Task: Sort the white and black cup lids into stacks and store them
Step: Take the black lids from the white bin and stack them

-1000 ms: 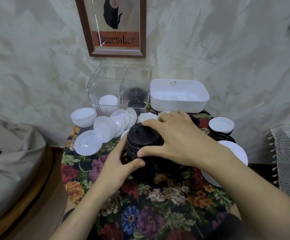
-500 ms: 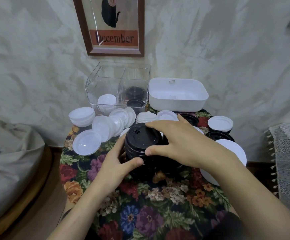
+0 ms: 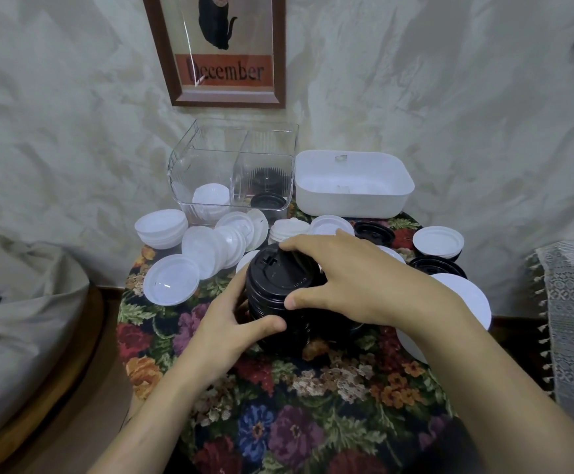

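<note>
A tall stack of black cup lids (image 3: 275, 292) stands in the middle of the floral table. My left hand (image 3: 234, 323) grips its lower left side, thumb across the front. My right hand (image 3: 343, 275) curls over the top of the stack from the right, thumb at the front and fingers at the far rim. White lids (image 3: 171, 283) lie scattered at the left, with a leaning row of white lids (image 3: 217, 241) behind them. Loose black lids (image 3: 374, 230) sit at the back right. The clear two-part bin (image 3: 234, 165) holds white lids in its left part and black lids in its right part.
A white tub (image 3: 354, 181) stands beside the clear bin against the wall. A large white disc (image 3: 463, 295) lies under my right forearm at the table's right edge. A grey beanbag (image 3: 22, 302) is at the left, a lace-covered object (image 3: 573, 319) at the right.
Both hands stay on the black stack. My right hand has shifted slightly across its top, with the fingers reaching further over the far rim.
</note>
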`<state>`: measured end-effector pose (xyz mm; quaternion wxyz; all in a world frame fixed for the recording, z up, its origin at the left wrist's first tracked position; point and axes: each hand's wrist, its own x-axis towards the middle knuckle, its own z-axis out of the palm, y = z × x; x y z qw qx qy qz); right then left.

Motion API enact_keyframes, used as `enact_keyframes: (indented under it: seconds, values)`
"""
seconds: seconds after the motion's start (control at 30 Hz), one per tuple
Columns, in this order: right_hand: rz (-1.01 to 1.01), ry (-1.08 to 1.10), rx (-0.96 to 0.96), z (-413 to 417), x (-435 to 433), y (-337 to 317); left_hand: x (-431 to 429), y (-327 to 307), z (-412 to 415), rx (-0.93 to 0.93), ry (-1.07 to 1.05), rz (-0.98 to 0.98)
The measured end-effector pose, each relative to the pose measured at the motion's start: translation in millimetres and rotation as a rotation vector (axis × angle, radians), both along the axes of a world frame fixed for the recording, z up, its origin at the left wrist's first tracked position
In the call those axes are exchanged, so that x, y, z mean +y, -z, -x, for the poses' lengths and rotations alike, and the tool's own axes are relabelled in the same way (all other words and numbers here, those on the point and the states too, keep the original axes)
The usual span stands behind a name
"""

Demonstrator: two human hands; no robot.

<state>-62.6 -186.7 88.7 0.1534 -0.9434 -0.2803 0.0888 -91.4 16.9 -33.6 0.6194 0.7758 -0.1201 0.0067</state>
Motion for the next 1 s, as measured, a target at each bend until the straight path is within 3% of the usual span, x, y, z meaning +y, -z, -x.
enact_keyframes:
  seconds: [1.0]
  values:
    - [-0.132,0.08,-0.017,5.2,1.3,13.1,3.6,-15.7,-5.9,-0.057,0.005,0.055]
